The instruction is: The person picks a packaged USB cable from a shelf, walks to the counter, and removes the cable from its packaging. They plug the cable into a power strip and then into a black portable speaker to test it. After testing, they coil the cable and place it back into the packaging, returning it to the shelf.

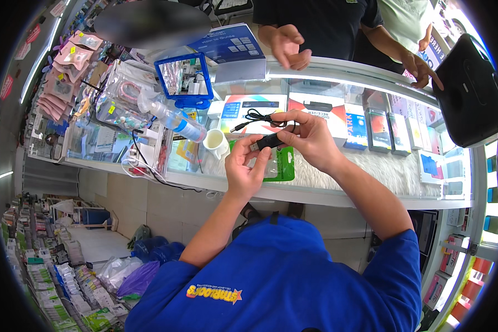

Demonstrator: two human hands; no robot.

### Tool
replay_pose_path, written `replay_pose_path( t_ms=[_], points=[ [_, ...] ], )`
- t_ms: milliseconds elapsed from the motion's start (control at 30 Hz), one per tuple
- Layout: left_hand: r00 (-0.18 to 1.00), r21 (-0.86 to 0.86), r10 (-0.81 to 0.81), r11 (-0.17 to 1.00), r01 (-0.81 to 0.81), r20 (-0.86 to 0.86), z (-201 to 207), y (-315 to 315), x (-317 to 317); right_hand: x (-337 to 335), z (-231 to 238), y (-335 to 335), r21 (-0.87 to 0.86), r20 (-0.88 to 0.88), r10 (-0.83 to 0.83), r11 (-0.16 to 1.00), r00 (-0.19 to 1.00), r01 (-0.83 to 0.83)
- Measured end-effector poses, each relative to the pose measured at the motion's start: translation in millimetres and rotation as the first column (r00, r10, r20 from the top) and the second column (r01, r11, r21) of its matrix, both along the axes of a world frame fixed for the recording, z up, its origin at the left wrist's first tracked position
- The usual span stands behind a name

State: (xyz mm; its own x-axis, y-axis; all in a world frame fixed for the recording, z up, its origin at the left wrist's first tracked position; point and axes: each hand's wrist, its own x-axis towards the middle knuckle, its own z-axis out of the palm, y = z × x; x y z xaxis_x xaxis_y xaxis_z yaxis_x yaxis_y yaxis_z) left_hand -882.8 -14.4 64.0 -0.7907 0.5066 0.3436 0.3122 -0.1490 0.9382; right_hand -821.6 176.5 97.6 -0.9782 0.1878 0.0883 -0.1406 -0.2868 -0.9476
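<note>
Black USB adapter point(269, 141) up in both hands, over the near half of the glass counter point(343, 200). Left hand point(243, 169) pinching the plug end, thumb against fingers; right hand point(312, 138) pinching the opposite end, bundled black cable point(254, 115) by its fingertips. Green package point(285, 165) below hands, near counter's front edge. White mug point(214, 143) left of hands, plastic bottle point(185, 124) just beside it. Blue-framed mirror point(183, 77) toward far edge. Another person's hand point(289, 48) at far edge; large black device point(467, 91) at right end.
</note>
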Motion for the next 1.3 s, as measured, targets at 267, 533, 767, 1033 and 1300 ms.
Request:
replay_pose_path(
  t_ms=[267,533,767,1033,1300],
  points=[
    [0.997,-0.022,-0.056,0.998,0.057,0.046,8,6,-2,-1,2,6,-0.008,-0.027,0.030,1.000,0.999,-0.030],
    [0.973,-0.061,-0.168,0.982,0.180,0.159,25,8,-6,-1,5,11,0.030,-0.015,0.037,0.999,0.999,-0.036],
    [0.984,-0.147,-0.115,0.980,0.135,0.137,21,10,-9,1,5,12,0.080,-0.029,-0.006,0.997,1.000,0.008],
    [0.995,-0.122,-0.087,0.988,0.092,0.051,29,26,-6,3,10,20,0.061,-0.090,-0.043,0.997,0.995,0.049],
    [0.992,-0.077,-0.128,0.989,0.127,-0.011,42,39,-16,0,7,33,-0.165,-0.112,-0.203,0.969,0.973,0.183]
  ],
)
